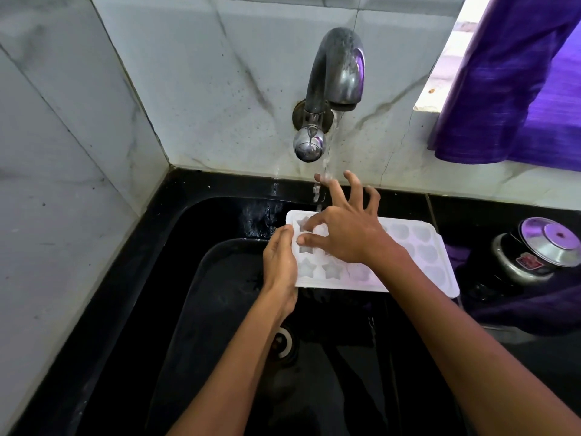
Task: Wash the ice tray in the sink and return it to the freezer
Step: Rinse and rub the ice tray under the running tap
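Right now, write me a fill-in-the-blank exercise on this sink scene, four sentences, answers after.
1. The tap is ____, water streaming down.
2. The left hand grips the ice tray by its ____ end.
3. The right hand puts its thumb and forefinger on the tray's ____-shaped moulds.
4. The sink is ____ in colour.

Answers: running; left; star; black

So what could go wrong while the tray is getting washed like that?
The ice tray is held over the sink only at one end by the left hand, so it may slip or tip when wet. The water hits near the right hand and the tray's rim, so it could splash onto the counter. The tray's far end sits close to the metal pot and might knock it.
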Action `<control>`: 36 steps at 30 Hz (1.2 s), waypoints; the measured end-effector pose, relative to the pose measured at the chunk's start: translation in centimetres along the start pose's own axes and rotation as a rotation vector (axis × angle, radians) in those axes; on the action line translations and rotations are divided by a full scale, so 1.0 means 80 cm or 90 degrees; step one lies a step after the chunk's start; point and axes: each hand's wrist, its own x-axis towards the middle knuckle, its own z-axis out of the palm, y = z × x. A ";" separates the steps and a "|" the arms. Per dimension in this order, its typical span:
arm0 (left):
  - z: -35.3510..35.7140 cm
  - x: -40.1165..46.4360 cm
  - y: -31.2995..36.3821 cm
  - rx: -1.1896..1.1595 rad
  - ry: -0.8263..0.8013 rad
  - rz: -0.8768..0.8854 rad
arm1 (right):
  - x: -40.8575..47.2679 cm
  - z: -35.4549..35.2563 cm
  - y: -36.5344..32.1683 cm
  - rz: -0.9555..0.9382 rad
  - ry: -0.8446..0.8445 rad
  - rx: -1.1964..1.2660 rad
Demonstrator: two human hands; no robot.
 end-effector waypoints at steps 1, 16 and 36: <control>0.000 0.000 -0.002 0.000 -0.003 -0.001 | 0.001 0.001 -0.001 -0.001 0.000 -0.002; -0.004 0.018 -0.001 -0.004 -0.006 0.021 | -0.020 0.015 -0.011 -0.022 0.034 -0.006; 0.002 0.016 0.013 -0.029 -0.024 -0.004 | -0.020 -0.008 -0.015 -0.006 0.013 -0.019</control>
